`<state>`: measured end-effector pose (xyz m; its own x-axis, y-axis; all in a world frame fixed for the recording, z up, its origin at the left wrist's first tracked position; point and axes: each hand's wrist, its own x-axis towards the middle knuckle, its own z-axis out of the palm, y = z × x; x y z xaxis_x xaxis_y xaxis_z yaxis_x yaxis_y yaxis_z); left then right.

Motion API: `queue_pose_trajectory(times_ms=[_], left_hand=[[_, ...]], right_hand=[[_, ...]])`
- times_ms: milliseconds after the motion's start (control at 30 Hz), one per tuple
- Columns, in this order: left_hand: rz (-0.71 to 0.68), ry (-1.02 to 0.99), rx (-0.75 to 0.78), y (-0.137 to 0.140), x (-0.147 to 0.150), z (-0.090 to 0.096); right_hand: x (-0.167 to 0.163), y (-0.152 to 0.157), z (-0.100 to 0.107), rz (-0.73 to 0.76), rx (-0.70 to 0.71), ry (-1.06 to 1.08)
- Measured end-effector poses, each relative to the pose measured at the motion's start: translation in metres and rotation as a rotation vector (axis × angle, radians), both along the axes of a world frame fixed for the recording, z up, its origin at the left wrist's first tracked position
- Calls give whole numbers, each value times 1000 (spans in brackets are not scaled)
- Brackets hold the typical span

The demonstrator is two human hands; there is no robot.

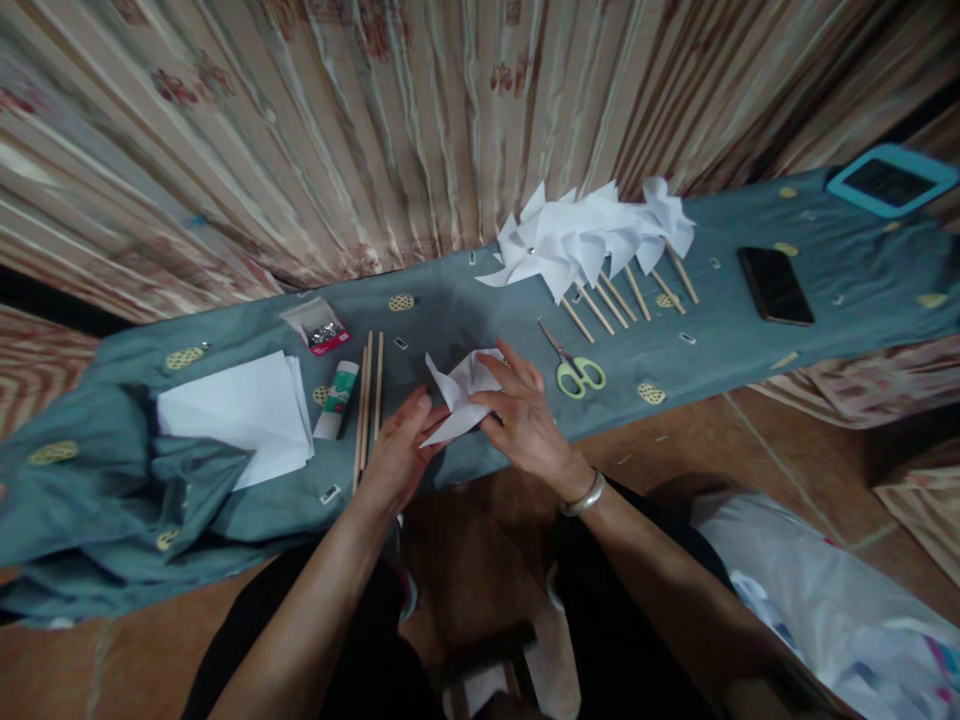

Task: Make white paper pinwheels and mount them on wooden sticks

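Observation:
Between my two hands is a white paper pinwheel (459,385) with its corners bent inward, held just above the front edge of the cloth-covered table. My left hand (401,440) grips it from the left and below, thumb near its edge. Fingers of my right hand (521,410) press on its right side and centre; a bracelet circles that wrist. No stick shows on this pinwheel. Just left of my left hand lie several wooden sticks (366,400) and a glue stick (337,400). Scissors (576,372) with green handles rest right of my right hand.
Finished pinwheels (577,240) on sticks lie overlapped at the back. White paper sheets (240,410) and an open packet of metal pins (319,328) are at left. A phone (776,287) and a blue-framed tablet (892,182) lie right. A plastic bag (810,590) stands on the floor.

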<state>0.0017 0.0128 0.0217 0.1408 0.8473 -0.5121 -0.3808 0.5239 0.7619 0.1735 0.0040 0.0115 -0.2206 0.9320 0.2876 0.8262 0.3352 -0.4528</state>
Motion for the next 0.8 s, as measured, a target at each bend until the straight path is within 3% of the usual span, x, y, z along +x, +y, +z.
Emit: queue_pose_trajectory(times_ms=[500,800], left_hand=[[-96,-90,40,2,6,8],[-98,-137,75,1,6,4]], right_hand=[[-1,-13,-2,-5,99,-32],[-5,-23,2,8,114,-60]])
